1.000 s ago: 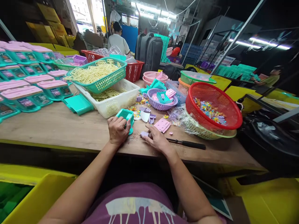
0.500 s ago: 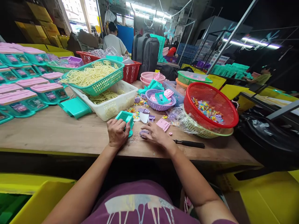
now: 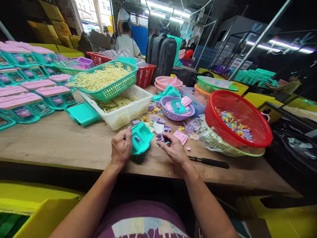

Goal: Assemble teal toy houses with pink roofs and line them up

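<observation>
My left hand (image 3: 121, 147) grips the side of a teal plastic case (image 3: 143, 137), tilted up off the table. A small purple piece (image 3: 137, 138) shows on the case's face. Between the thumb and fingers of my right hand (image 3: 173, 148) is a small purple plastic part (image 3: 160, 138), just right of the case and apart from it. A pink plate (image 3: 180, 137) lies beyond my right hand, and a small pink round piece (image 3: 188, 148) lies beside it. Several purple parts (image 3: 158, 120) lie behind the case near a white piece (image 3: 158, 128).
A black-handled tool (image 3: 210, 162) lies at right. Around the back stand a white crate (image 3: 123, 115) under a teal basket (image 3: 119, 89), a purple basket (image 3: 177, 116) and a red basket (image 3: 237, 99). Finished-looking teal and pink cases (image 3: 55, 96) line the left. A co-worker (image 3: 126, 43) sits behind.
My left hand has lifted and tilted the teal case, turning another face into view. My right hand has raised the purple part from the table. The view has shifted slightly.
</observation>
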A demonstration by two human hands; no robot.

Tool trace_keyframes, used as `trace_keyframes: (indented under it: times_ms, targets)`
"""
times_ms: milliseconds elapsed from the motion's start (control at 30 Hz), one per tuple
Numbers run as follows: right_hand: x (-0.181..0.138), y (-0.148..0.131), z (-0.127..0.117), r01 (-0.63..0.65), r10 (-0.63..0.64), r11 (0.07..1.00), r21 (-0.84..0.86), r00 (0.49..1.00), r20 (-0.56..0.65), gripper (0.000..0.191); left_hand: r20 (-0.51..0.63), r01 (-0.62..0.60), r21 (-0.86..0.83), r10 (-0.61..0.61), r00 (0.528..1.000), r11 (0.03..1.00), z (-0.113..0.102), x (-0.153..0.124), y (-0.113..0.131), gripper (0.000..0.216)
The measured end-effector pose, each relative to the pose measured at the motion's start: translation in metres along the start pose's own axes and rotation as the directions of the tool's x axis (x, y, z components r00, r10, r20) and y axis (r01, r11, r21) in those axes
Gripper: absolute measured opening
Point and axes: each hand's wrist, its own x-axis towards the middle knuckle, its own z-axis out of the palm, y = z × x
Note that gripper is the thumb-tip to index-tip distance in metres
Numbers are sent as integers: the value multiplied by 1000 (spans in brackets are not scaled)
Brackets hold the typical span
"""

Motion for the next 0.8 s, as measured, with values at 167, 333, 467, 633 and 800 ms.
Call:
trace_keyframes:
  times_ms: [167,333,467,633,800]
  targets:
    - [-6,-26,30,71,-37,966,249,989,-142,33,77,159,-121,-151,986,980,7,-13,10,45]
    - [-23,-35,31,162,-180,981,-109,966,-184,28,71,40,-58,-36,997,998,11,-20,16,40]
    - [-41,-32,23,209,-246,948,-241,960,-134,32,167,-130,29,123,978,991,5,-23,24,40]
    - [-66,-25,31,259,-313,921,-291,936,-160,44,221,-222,124,191,956,967,-9,-40,33,37]
    - [-71,-17,38,339,-407,889,-308,894,-189,45,256,-257,133,217,942,957,-19,-54,36,34]
